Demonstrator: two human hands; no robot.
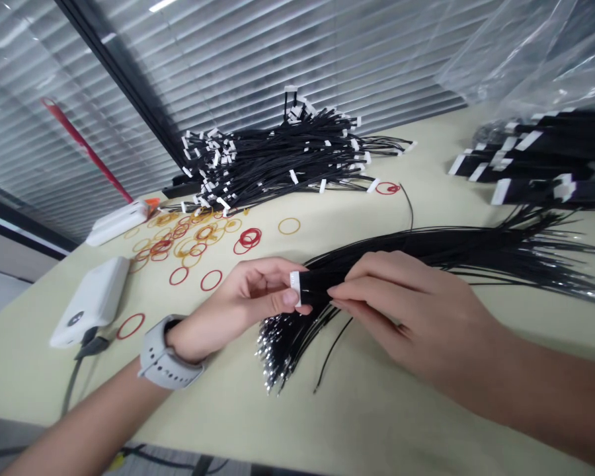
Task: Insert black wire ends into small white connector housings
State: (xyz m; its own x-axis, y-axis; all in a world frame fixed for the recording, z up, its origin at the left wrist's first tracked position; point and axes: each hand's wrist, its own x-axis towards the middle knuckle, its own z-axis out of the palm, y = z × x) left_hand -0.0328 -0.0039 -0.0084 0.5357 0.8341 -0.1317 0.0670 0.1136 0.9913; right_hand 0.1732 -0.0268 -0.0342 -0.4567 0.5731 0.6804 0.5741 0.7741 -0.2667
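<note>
My left hand (262,291), a grey watch on its wrist, pinches a white connector (295,289) between thumb and fingers. Black wires (316,285) run side by side out of the connector toward the right. My right hand (401,304) is closed on these wires just beside the connector, thumb and fingertips pressed together. Under both hands lies a thick bundle of loose black wires (287,337) with shiny metal terminals at its near left end. The bundle stretches right beneath my right hand, which hides part of it.
Behind is a pile of black wire harnesses (277,158) with white connectors. Red and yellow rubber bands (198,238) lie scattered left of centre. A white power bank (94,301) with a plugged-in cable sits at left. More harnesses (550,158) lie at right beside clear plastic (540,53).
</note>
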